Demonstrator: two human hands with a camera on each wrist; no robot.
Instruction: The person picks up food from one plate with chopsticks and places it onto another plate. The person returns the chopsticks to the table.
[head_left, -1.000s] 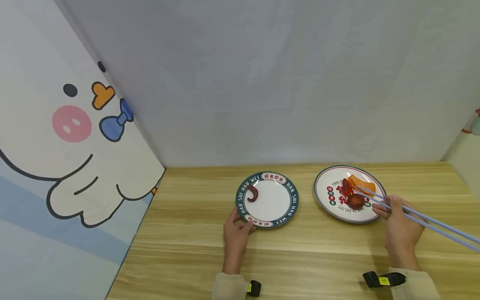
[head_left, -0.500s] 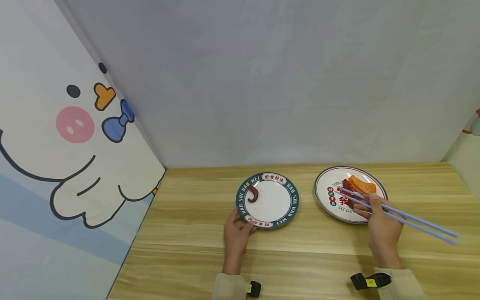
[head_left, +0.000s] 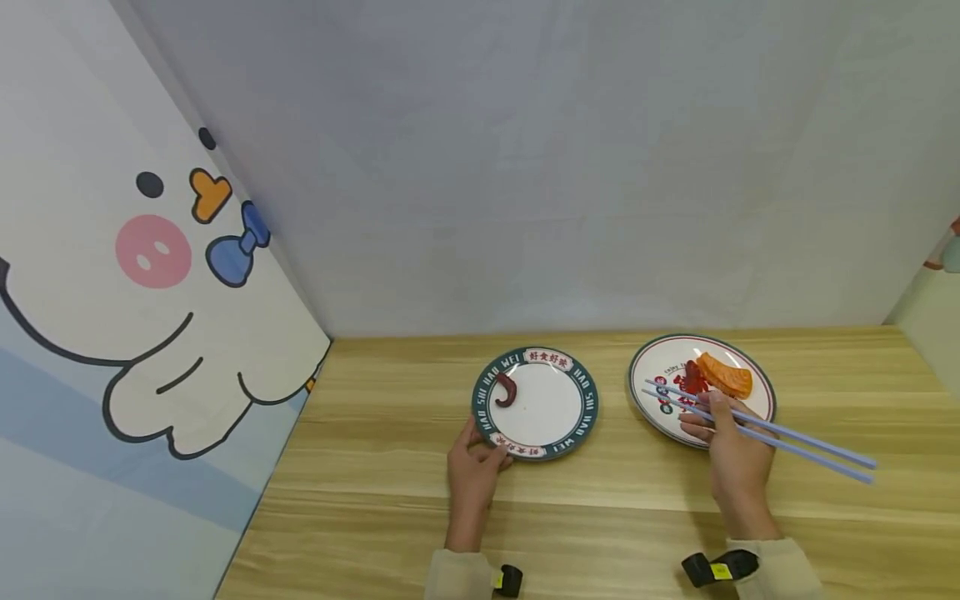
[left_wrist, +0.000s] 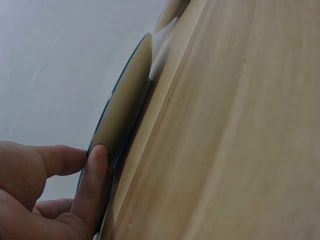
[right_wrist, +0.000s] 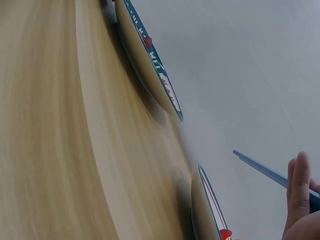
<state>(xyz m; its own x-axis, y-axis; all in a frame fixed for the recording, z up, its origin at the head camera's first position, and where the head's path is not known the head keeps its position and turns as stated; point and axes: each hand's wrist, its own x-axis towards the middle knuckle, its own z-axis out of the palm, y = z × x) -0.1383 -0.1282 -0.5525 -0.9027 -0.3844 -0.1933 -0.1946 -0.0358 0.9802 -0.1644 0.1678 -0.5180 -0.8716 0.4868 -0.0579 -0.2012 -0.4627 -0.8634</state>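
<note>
A green-rimmed plate (head_left: pixel 588 400) lies at the table's middle, bearing a dark red curled piece (head_left: pixel 506 390) like an octopus tentacle. My left hand (head_left: pixel 472 472) pinches its near left rim, thumb above; the left wrist view shows a finger (left_wrist: pixel 92 185) against the underside. To the right, a second white plate (head_left: pixel 761 387) carries an orange salmon-like slice (head_left: pixel 723 377) and a small red piece (head_left: pixel 692 377). My right hand (head_left: pixel 738 458) holds pale blue chopsticks (head_left: pixel 802 446) over this plate, tips toward its left side. Nothing shows between the tips (right_wrist: pixel 237 153). The hand covers the plate's near part.
Both plates stand on a wood-grain table (head_left: pixel 360 467), near its back edge. A pale wall (head_left: pixel 562 167) rises behind. At left stands a panel with a cartoon figure (head_left: pixel 150 250). Both wrists wear black straps with small devices.
My right hand and the chopsticks have moved left over the right plate; the dark round piece there is now hidden behind the hand. The left hand keeps its place on the plate rim.
</note>
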